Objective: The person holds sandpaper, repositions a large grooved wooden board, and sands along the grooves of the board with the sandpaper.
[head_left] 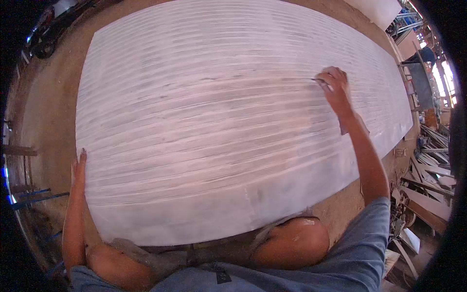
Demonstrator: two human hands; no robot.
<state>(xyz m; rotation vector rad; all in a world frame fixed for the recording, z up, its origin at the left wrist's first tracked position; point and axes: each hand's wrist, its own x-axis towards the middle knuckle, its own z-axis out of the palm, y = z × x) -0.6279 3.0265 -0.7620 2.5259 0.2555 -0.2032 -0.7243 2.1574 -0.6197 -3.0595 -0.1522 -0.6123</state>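
A large whitish panel (194, 112) with many parallel grooves spreads in front of my knees, its surface streaked with white and grey. My right hand (334, 83) is over the panel's right half, fingers pinched together on a thin dark-tipped piece (314, 79). The tip points left along a groove; most of the piece is hidden by the fingers. Under my right forearm a small reddish-brown piece (359, 124) shows in part on the panel. My left hand (80, 165) lies against the panel's left edge, fingers stretched out, with nothing seen in it.
Brown ground (48, 102) surrounds the panel. At the right lies a heap of wood offcuts (433, 170). Blue metal bars (39, 198) stand at the left, and a dark wheeled thing (46, 46) is at the upper left. Another pale sheet (374, 12) lies at the upper right.
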